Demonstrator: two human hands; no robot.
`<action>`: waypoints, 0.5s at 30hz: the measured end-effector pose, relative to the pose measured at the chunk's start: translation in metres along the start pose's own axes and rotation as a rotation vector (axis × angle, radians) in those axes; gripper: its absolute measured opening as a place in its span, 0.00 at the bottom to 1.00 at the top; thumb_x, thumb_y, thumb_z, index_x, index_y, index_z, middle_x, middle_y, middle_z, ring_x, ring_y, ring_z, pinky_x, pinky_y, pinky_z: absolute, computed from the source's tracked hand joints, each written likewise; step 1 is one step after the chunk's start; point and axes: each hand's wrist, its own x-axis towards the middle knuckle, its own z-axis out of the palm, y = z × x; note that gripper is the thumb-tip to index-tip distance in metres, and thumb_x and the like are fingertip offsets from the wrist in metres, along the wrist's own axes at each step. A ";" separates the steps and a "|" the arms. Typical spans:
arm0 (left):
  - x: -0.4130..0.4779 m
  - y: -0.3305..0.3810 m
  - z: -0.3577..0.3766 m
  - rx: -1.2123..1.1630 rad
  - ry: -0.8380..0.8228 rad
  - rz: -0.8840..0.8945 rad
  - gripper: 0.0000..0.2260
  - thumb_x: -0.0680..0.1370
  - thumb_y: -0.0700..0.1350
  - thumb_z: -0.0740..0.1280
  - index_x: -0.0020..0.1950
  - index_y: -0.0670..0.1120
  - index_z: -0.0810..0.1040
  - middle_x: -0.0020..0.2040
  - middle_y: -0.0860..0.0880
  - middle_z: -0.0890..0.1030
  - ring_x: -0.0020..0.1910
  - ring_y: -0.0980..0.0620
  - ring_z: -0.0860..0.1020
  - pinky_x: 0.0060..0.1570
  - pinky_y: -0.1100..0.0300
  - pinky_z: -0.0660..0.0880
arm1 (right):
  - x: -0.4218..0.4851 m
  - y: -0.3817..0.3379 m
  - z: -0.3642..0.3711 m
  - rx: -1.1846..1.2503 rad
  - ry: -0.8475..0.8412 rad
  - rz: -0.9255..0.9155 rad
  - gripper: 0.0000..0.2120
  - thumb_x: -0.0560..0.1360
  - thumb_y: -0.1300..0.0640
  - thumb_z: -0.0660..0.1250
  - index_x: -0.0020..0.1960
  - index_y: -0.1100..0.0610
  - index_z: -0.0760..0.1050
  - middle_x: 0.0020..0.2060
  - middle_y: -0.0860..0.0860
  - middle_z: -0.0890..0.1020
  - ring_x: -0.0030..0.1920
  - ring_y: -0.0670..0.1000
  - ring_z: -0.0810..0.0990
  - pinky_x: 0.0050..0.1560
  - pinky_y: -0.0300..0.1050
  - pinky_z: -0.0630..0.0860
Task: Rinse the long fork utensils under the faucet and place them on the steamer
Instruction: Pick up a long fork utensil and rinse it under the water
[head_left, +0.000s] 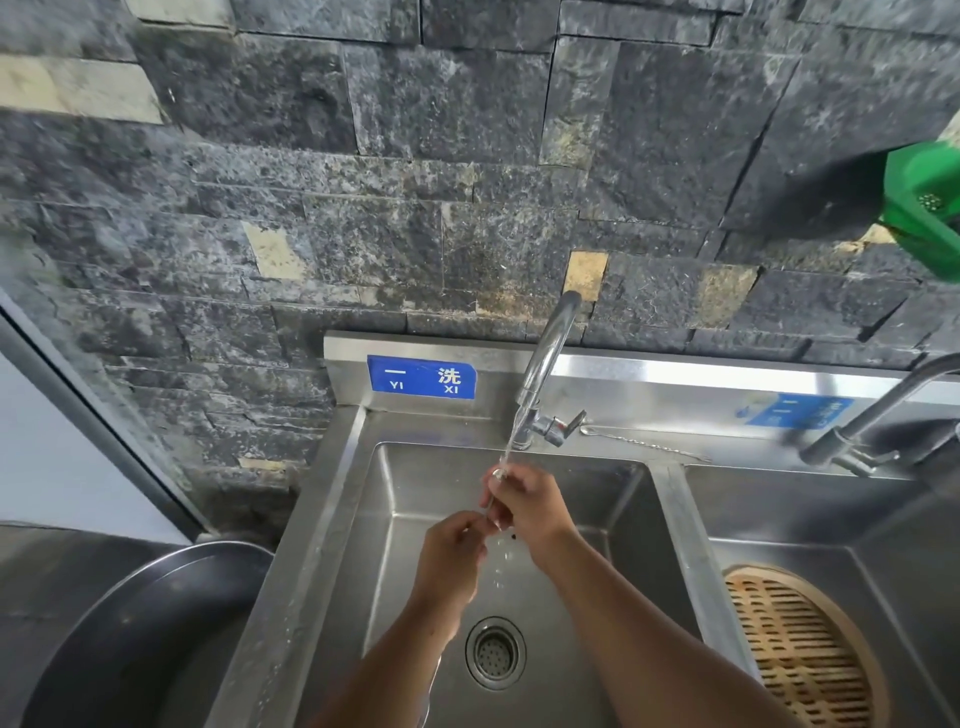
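Left basin (613, 519) lay under the faucet (545, 358); drain (495, 653) in its floor. Steamer (800, 649) sat in right basin (779, 519). Second faucet (878, 415) behind it. Pot (130, 639) left of sink.

Both hands hide most of the thin fork (493, 501); the steamer (800, 654) is cut off below.

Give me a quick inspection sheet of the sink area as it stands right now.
Surface: steel double sink, left basin wet, drain unblocked.
Job's things: thin long fork held under the running faucet; another long utensil lies on the back ledge; bamboo steamer in the right basin, no forks seen on it.
Clutter: large dark metal pan at left.
Grippers: left hand and right hand both grip the fork.
Cables: nothing seen.
Surroundings: dark stone wall, blue sign, second faucet, green object at upper right.
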 end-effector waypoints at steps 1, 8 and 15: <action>-0.001 -0.001 0.000 -0.013 -0.006 -0.003 0.11 0.78 0.40 0.63 0.38 0.44 0.81 0.26 0.52 0.68 0.21 0.56 0.60 0.22 0.66 0.55 | 0.000 0.000 0.000 -0.035 0.002 -0.002 0.12 0.79 0.67 0.60 0.40 0.65 0.78 0.26 0.54 0.79 0.22 0.49 0.73 0.26 0.40 0.68; -0.002 0.005 -0.001 0.006 -0.004 0.028 0.15 0.78 0.42 0.62 0.33 0.50 0.81 0.23 0.54 0.68 0.20 0.56 0.61 0.22 0.66 0.57 | 0.000 0.001 0.011 0.136 0.130 0.077 0.16 0.83 0.59 0.57 0.46 0.65 0.79 0.30 0.57 0.83 0.22 0.50 0.72 0.25 0.40 0.70; -0.001 0.003 -0.003 0.015 0.046 0.020 0.15 0.77 0.41 0.62 0.33 0.50 0.82 0.23 0.55 0.69 0.20 0.57 0.62 0.21 0.66 0.57 | 0.000 -0.001 0.006 0.023 0.044 -0.002 0.12 0.78 0.68 0.63 0.37 0.63 0.77 0.24 0.55 0.77 0.21 0.49 0.73 0.25 0.40 0.72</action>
